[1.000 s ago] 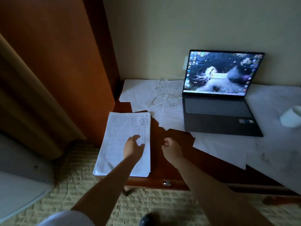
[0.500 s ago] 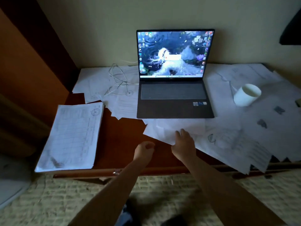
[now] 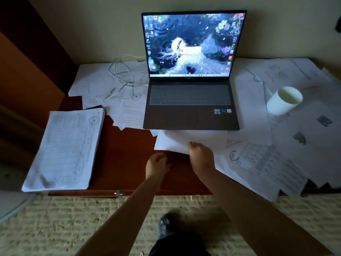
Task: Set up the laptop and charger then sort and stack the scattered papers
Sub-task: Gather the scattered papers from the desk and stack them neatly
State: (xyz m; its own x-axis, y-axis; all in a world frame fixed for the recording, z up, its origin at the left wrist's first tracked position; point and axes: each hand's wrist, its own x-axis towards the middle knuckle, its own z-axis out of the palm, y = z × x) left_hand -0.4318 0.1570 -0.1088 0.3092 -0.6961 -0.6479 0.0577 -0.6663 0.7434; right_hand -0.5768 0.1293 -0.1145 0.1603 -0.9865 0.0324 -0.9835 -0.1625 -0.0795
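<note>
The open laptop [image 3: 191,106] stands at the middle back of the wooden desk [image 3: 129,154], its screen lit. A white charger cable [image 3: 121,80] lies tangled on sheets to its left. At the desk's left front corner sits a neat paper stack [image 3: 64,148]. Loose papers [image 3: 267,159] cover the right half. My right hand [image 3: 201,154] rests with its fingers on the front edge of a white sheet [image 3: 175,141] that pokes out from under the laptop. My left hand [image 3: 156,164] hovers beside it over bare wood, loosely curled and holding nothing.
A white mug [image 3: 282,100] stands on the papers right of the laptop. More sheets [image 3: 96,85] lie under the cable. Some right-hand papers overhang the desk's front edge. A wooden wardrobe [image 3: 27,71] closes the left side; woven carpet [image 3: 73,218] lies below.
My view swung right from the stack to the laptop. Both hands left the stack and moved right; my right hand now lies on the sheet in front of the laptop.
</note>
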